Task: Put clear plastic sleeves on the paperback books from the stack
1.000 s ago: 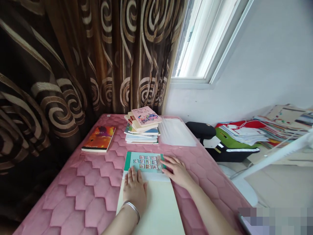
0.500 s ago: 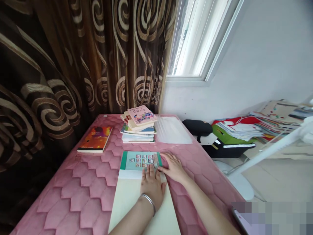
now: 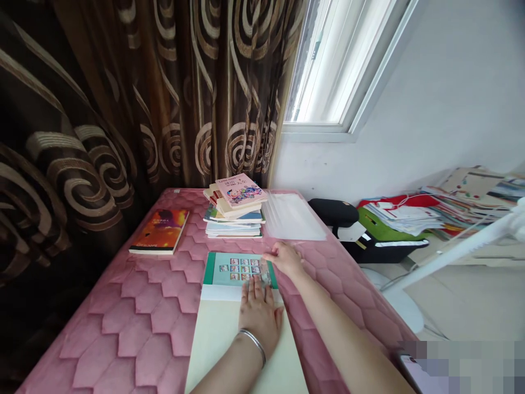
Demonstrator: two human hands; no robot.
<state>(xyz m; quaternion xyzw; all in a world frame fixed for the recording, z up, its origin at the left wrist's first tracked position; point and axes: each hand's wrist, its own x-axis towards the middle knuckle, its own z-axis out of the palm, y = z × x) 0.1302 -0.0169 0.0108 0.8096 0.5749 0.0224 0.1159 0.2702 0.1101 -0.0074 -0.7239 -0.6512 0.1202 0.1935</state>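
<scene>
A large cream sheet [image 3: 229, 328] lies lengthwise on the bed, with a white strip across its upper part. At its far end is a light-green book cover [image 3: 219, 276] with darker green edges and a grid of small pictures. My left hand [image 3: 260, 314], a silver bangle at its wrist, presses flat over the white strip and the cover's lower edge, fingers stretched out. At the cover's far right corner is my right hand [image 3: 287, 260], thumb and fingers drawn together in a pinch. Whatever lies between those fingertips is too small to make out.
Beyond the cover stands a stack of books [image 3: 233, 227], a pink one on top. Clear plastic sheets [image 3: 293, 216] lie to its right, an orange book [image 3: 159, 232] to its left. A white lamp [image 3: 447, 257] and a phone [image 3: 414, 366] are at the right.
My right hand has lifted from lying beside the cover's right edge and moved up to its far corner, its fingers now curled into a pinch. My left hand stays pressed flat.
</scene>
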